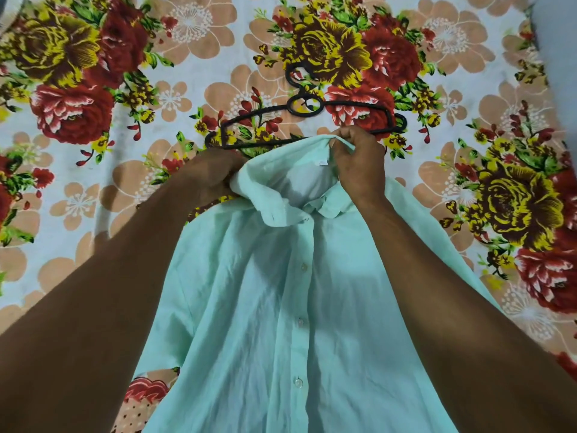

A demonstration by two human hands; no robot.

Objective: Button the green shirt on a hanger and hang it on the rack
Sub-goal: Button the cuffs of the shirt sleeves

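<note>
Green shirt point(281, 307) lies lengthwise, collar pointing away toward hanger point(306, 123); left hand point(212, 173) and right hand point(359, 164) fingers pinch collar.

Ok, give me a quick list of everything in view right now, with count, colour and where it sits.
shirt: one, pale green, spread front-up on the bedsheet, collar end lifted by both hands
shirt buttons: four visible, whitish, down the placket
hanger: one, black, flat on the bedsheet just beyond the collar
bedsheet: one, floral red, yellow and peach on pale ground, under everything
left hand: grips the collar's left side
right hand: pinches the collar's back edge
</note>
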